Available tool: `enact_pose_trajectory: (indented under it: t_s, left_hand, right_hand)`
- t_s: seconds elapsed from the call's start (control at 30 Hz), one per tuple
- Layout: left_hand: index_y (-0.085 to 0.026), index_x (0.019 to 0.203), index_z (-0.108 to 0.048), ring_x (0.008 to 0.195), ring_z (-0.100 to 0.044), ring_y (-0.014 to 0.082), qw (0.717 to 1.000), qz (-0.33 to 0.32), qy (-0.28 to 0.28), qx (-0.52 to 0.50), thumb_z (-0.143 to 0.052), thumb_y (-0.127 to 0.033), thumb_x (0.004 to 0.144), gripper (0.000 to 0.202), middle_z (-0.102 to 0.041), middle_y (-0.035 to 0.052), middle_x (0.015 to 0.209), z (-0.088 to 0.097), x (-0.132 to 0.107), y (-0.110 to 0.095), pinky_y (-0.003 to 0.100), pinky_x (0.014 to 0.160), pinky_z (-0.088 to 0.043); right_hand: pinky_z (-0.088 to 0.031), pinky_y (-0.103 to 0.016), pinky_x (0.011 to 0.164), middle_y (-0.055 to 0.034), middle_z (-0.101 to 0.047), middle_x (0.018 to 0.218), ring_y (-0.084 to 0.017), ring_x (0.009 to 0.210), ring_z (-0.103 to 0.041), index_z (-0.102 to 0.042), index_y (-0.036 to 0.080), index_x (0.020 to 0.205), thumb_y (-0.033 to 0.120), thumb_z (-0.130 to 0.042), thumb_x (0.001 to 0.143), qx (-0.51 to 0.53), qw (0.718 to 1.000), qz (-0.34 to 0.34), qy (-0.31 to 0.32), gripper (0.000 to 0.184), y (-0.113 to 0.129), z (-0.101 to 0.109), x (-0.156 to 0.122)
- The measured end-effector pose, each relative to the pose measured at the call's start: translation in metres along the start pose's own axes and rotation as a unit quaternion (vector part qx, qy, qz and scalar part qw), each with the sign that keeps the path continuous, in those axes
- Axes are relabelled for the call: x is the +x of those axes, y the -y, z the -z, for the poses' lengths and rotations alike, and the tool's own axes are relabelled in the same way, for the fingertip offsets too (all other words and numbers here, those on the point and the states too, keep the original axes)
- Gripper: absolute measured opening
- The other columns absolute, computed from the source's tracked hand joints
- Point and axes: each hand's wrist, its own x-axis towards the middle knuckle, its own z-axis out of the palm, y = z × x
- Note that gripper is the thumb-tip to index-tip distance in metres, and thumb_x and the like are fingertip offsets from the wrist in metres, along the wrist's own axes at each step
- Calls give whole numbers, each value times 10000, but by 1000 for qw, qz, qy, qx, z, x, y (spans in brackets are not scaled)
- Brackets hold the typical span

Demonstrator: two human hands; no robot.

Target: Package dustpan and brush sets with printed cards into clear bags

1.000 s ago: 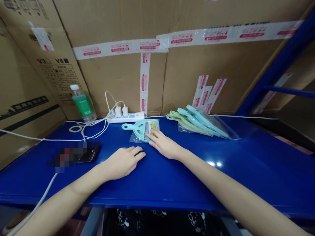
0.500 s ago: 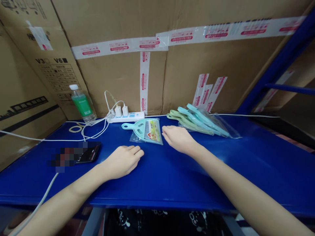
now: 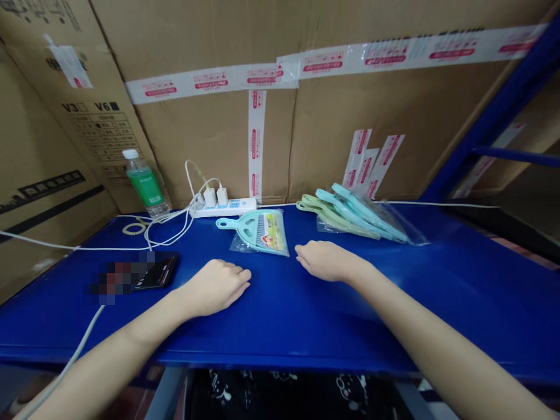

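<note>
Resting flat, fingers relaxed and empty: left hand and right hand lie palm-down on the blue worktop. Bagged dustpan sits just beyond, between them, untouched; pile of bagged dustpans farther right.

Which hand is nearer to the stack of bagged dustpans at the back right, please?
Right. The right hand rests just in front of the stack of bagged dustpans; the left hand lies farther left, before the single bagged dustpan.
</note>
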Motion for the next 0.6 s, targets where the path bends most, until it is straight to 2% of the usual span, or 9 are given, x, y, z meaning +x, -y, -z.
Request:
enact_pose_trajectory:
  t_s: [0.6]
  left_hand:
    - [-189,728,-492,540,-567,144,1000,-8,-18,-12,-386,-208,935,233,-579,-12,618,-1,-1,1,255,524,-382]
  right_hand:
    - [-466,-367,759,-203,-675,1025,-297,993,-643,-597,86,1107,149,-305,926,-1,1000,-6,-5,350,3,-1,0]
